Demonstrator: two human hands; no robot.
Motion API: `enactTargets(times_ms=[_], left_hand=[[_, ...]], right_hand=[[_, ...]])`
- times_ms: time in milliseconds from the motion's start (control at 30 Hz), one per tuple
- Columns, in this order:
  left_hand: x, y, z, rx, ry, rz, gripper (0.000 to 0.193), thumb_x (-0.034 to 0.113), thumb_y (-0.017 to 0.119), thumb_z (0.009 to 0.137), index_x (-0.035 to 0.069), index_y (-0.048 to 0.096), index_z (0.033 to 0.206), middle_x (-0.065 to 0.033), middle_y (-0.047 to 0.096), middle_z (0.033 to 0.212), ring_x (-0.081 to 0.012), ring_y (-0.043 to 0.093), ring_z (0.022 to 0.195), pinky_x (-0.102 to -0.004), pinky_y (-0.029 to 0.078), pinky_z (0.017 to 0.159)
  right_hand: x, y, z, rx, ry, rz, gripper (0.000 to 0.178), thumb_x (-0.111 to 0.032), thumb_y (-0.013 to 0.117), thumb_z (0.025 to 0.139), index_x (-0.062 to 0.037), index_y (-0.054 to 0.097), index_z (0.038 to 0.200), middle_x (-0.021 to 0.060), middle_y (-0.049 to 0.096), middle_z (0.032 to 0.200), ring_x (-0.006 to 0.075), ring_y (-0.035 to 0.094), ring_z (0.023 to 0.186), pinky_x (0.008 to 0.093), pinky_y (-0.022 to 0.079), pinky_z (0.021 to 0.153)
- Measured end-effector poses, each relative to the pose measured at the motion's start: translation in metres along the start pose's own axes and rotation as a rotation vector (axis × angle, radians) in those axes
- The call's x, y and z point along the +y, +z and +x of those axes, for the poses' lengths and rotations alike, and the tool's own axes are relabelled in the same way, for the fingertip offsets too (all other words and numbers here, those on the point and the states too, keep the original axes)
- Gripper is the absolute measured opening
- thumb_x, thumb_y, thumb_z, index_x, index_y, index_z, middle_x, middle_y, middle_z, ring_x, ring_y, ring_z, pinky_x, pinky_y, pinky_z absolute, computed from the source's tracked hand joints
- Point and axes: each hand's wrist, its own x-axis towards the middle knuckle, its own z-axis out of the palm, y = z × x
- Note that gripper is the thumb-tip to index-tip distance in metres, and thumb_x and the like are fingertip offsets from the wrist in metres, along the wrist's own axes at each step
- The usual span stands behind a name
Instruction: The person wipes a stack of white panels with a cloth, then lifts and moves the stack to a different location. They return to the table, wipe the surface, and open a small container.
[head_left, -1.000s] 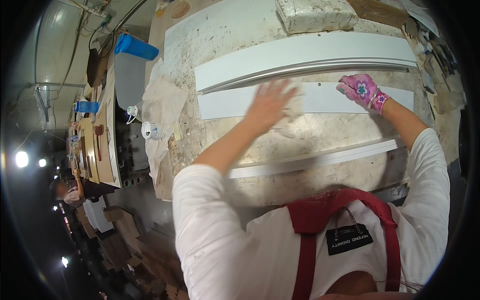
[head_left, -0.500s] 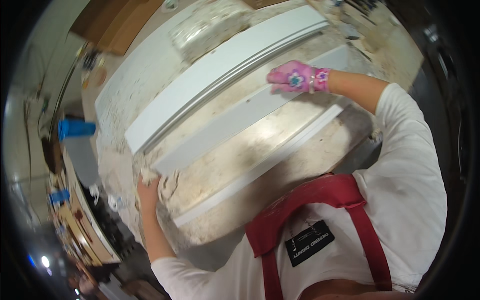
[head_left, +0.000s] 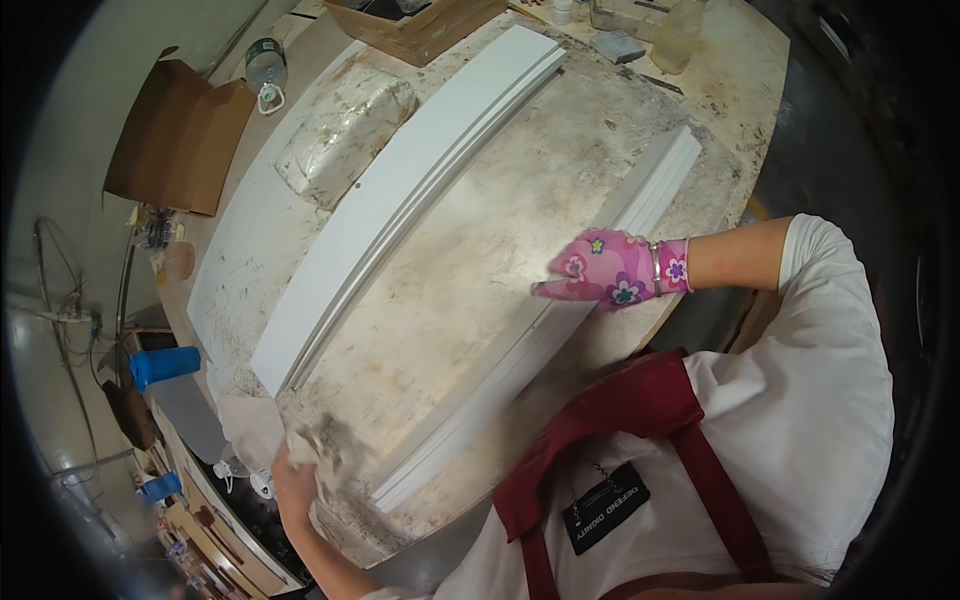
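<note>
My right hand (head_left: pixel 618 270), in a pink flowered glove, is closed over a long white strip (head_left: pixel 645 185) at the table's near side. This flat strip lies tight along another narrow white strip (head_left: pixel 400 478), and I cannot tell whether it overlaps it. My bare left hand (head_left: pixel 292 482) is at the table's left corner, closed on a crumpled, stained cloth (head_left: pixel 335 465); its fingertips are partly hidden. Farther back, a wide white panel (head_left: pixel 400 210) with a grooved near edge runs diagonally across the table.
The stained worktable (head_left: pixel 470 230) has a plastic-wrapped pack (head_left: pixel 345 135) behind the panel. Cardboard boxes (head_left: pixel 175 140) and a clear bottle (head_left: pixel 266 70) stand at the far left. A grey block (head_left: pixel 617 46) lies at the back right. A blue container (head_left: pixel 165 367) stands beyond the left edge.
My right hand has brought the flat strip from the middle of the table toward me, against the near strip. My left hand has stayed at the cloth. The view has turned somewhat.
</note>
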Motion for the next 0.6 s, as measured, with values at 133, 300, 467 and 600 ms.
enactTargets(times_ms=[133,300,467,600], left_hand=[[0.069,-0.007,0.059,0.293,0.222,-0.203,0.039,0.009,0.056,0.084,0.002,0.054,0.122,-0.0081,0.063,0.099,-0.0150,0.057,0.085,-0.0288,0.046,0.075],[0.174,0.017,0.117,0.260,0.459,-0.589,0.034,0.008,0.049,0.091,-0.003,0.051,0.123,-0.0111,0.062,0.107,-0.0159,0.059,0.093,-0.0280,0.047,0.078],[0.242,0.108,0.104,-0.127,0.619,-0.582,0.065,0.020,0.060,0.085,0.004,0.029,0.140,-0.0149,0.055,0.120,-0.0226,0.056,0.106,-0.0313,0.045,0.090],[0.251,0.153,0.097,-0.213,0.637,-0.746,0.075,0.008,0.062,0.079,0.000,0.022,0.143,-0.0204,0.044,0.132,-0.0275,0.047,0.119,-0.0348,0.036,0.101]], right_hand=[[-0.001,0.003,0.016,-0.119,0.050,0.044,0.050,-0.027,0.067,0.068,-0.0110,0.049,0.112,0.0082,0.057,0.088,0.0270,0.060,0.079,0.0388,0.049,0.067],[-0.015,0.009,0.004,0.030,-0.040,0.193,0.043,-0.025,0.066,0.064,-0.0069,0.049,0.100,0.0091,0.057,0.088,0.0292,0.061,0.077,0.0406,0.050,0.064],[-0.006,-0.004,0.013,-0.056,-0.033,0.244,0.055,-0.041,0.067,0.076,-0.0042,0.050,0.114,0.0132,0.058,0.087,0.0314,0.060,0.079,0.0393,0.049,0.065],[0.019,0.005,0.020,-0.088,0.202,0.979,0.065,-0.042,0.066,0.082,-0.0021,0.042,0.128,0.0115,0.059,0.102,0.0251,0.060,0.095,0.0360,0.049,0.075]])
